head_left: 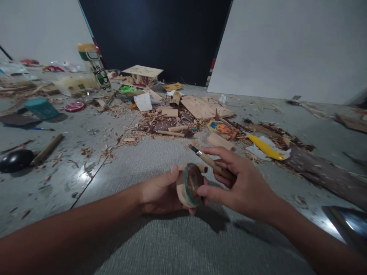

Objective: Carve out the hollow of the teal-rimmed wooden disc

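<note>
My left hand [163,191] is wrapped round a small round wooden piece [181,191], held on its edge. It has a teal rim and a glossy brown face turned to the right, and a short wooden stub [204,168] shows at its top. In my right hand [243,183] is a slim wooden-handled tool [210,162], with a metal collar and a short dark tip that points up and left. Whether the tip is a blade or bristles I cannot tell. My right thumb touches the edge of the brown face; the tool's tip is apart from it.
Wood shavings and offcuts cover the floor [137,164] ahead, around a plywood sheet [205,107]. A yellow-handled tool [265,147] lies at right. On the left are a black rounded object [16,160], a stick [48,149] and a teal block [41,108]. A tall container [96,67] stands behind.
</note>
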Demonstrator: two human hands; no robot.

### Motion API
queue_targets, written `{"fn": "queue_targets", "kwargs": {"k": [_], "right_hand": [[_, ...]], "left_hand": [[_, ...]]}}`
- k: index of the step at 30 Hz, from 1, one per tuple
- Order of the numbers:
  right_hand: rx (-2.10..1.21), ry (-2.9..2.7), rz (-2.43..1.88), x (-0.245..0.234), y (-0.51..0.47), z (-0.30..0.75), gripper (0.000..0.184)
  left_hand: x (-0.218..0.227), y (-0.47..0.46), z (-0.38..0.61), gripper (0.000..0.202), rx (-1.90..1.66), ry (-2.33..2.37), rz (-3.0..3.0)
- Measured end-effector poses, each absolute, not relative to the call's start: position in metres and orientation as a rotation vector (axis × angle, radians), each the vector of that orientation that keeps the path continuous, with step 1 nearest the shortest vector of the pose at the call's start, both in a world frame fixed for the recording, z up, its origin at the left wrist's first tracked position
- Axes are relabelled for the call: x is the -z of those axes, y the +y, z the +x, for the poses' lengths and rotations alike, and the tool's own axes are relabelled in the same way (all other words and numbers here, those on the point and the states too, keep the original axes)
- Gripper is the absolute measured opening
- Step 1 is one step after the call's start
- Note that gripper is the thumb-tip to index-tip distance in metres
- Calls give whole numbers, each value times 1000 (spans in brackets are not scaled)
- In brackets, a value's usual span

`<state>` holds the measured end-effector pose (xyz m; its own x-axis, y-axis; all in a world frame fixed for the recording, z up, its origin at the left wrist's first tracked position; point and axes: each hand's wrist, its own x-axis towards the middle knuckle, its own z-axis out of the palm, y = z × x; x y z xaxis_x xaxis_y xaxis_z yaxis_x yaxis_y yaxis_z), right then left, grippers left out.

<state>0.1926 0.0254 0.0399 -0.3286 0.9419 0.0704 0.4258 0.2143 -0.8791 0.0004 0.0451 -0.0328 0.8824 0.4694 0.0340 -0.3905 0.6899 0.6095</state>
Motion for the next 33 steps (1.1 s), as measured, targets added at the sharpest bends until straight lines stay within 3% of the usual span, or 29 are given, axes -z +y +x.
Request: {"fn": "queue_targets", "kwargs": {"k": [4,11,16,26,33], "right_hand": [[-1109,-1878,-1275,-41,21,193,56],[-1131,-1886,-1249,-41,25,196,57],[-905,-2281,-1235,-57,33,210,26],[-627,-2469,-1207,-66,31,222,29],[-615,-2507,-1193,-66,33,228,29]], "left_hand": [[35,46,-1,83,-392,31,695],[34,46,-1,81,-375,-48,656],[25,51,-2,71,-453,-92,544],[30,51,-3,73,-416,-41,608],[27,51,-3,73,-334,-25,651]]}}
